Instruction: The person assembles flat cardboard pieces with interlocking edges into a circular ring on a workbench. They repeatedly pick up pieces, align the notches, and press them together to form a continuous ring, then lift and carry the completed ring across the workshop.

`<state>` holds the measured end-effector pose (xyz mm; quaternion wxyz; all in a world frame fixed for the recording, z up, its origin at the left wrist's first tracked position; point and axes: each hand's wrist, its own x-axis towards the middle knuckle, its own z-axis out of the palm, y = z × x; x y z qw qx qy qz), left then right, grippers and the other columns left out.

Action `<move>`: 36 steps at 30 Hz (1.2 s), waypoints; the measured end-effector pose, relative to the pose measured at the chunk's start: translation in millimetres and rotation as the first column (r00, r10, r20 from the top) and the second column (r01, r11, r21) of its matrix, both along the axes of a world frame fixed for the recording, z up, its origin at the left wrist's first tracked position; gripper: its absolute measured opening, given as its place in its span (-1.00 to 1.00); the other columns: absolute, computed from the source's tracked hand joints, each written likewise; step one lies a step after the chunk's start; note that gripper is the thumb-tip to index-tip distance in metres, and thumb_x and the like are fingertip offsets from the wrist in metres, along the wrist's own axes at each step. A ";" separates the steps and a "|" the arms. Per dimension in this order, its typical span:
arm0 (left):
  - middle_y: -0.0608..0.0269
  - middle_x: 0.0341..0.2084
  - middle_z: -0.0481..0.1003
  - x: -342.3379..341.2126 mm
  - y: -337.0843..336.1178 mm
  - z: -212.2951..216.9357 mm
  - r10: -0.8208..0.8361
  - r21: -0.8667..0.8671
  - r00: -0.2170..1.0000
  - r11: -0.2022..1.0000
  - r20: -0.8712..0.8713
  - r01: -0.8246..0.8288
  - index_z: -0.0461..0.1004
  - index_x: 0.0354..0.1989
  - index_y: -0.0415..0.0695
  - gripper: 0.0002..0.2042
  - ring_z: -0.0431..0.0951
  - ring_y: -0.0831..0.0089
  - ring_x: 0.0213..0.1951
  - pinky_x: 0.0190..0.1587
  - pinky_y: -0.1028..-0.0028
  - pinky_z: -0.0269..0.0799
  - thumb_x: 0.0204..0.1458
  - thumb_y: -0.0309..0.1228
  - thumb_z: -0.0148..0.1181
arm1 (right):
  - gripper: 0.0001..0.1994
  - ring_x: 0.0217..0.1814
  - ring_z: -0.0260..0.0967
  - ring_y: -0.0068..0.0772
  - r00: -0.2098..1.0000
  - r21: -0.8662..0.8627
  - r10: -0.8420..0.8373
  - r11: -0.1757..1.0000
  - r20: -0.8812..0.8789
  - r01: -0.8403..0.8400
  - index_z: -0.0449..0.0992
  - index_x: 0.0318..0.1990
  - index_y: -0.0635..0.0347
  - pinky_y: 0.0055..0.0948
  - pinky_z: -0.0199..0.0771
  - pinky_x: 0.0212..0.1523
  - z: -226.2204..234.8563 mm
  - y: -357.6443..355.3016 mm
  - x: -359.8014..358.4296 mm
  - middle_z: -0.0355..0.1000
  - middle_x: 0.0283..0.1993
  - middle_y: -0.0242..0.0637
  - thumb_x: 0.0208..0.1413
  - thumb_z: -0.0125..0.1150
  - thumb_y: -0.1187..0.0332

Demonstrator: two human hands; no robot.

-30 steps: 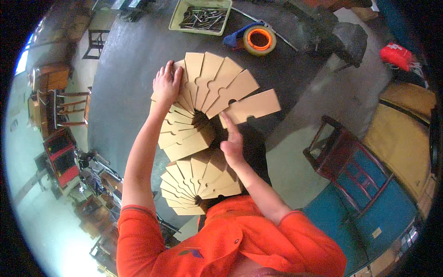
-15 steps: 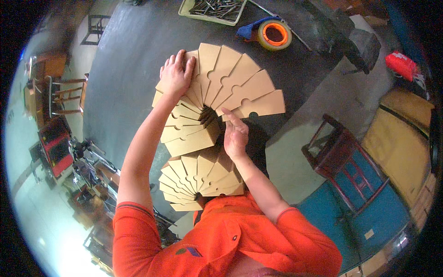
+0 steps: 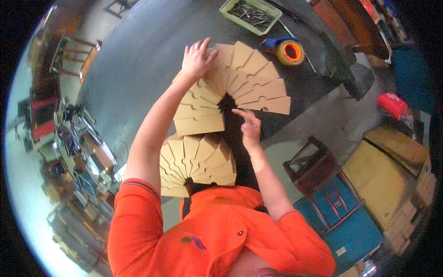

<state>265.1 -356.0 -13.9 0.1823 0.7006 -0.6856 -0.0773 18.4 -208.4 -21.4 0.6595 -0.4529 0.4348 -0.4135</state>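
Observation:
A fan of tan cardboard boxes (image 3: 249, 76), each with a half-round notch in its edge, spreads in an arc on the dark table. Over the fan's upper left outer edge lies my left hand (image 3: 200, 61), open, its fingers spread on the boxes. My right hand (image 3: 250, 131) is just below the fan's inner right corner, holding nothing that I can see; its index finger stretches toward the dark gap at the centre, and the other fingers bend. A second fan of similar boxes (image 3: 194, 159) sits nearer, close against my orange shirt.
On the dark table (image 3: 134, 69) stand a pale tray (image 3: 258, 30) of metal pieces and a tape roll (image 3: 290, 52) with an orange core. A dark wooden stool (image 3: 310, 166) is at the right, by a blue surface. A red bag (image 3: 392, 105) lies farther right.
The view has shifted, so the boxes appear farther right. My right hand sits slightly lower against the fan, index finger more stretched out. My left hand stays on the outer edge.

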 end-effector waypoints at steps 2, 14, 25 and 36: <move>0.00 -0.02 0.39 30.8 39.5 24.2 0.015 -0.055 0.994 0.998 -0.106 -0.021 0.32 0.10 -0.12 -0.55 0.38 0.08 0.02 0.13 0.18 0.19 0.13 -0.10 -0.01 | -0.48 0.35 0.07 -0.18 0.989 -0.035 -0.037 0.999 -0.147 0.032 0.54 -0.08 0.31 -0.30 -0.13 0.37 5.7 38.3 -10.4 0.26 0.21 -0.01 -0.29 -0.14 0.46; -0.05 -0.14 0.49 170.9 520.7 38.9 0.667 0.534 0.711 0.693 -0.221 -0.484 0.44 -0.04 -0.21 -0.54 0.47 0.08 -0.03 0.02 0.29 0.35 0.14 -0.04 -0.05 | -0.42 0.30 0.02 0.03 0.997 0.760 0.077 0.647 0.021 -0.066 0.08 0.34 -0.04 0.17 0.18 0.11 44.0 257.5 -22.1 -0.14 0.43 -0.30 0.13 -0.04 0.19; 0.05 0.09 0.36 142.9 649.0 -16.5 0.694 0.565 0.219 0.698 -0.686 -0.440 0.21 0.19 -0.33 -0.41 0.35 0.37 0.09 0.13 0.47 0.22 0.15 -0.08 0.01 | -0.36 0.15 0.29 -0.42 0.981 0.592 0.180 0.799 -0.067 -0.106 0.13 0.32 0.00 -0.22 0.38 0.03 65.8 325.7 27.1 0.26 0.21 -0.43 -0.02 -0.01 0.44; 0.08 0.14 0.31 121.6 693.2 4.2 0.757 0.622 0.020 0.552 -0.654 -0.555 0.16 0.23 -0.32 -0.38 0.30 0.38 0.14 0.16 0.48 0.17 0.14 -0.08 0.04 | -0.33 0.10 0.32 -0.42 0.905 0.527 0.370 0.822 -0.210 -0.214 0.16 0.31 -0.12 -0.16 0.38 0.02 54.9 319.0 43.4 0.32 0.16 -0.42 -0.07 0.10 0.27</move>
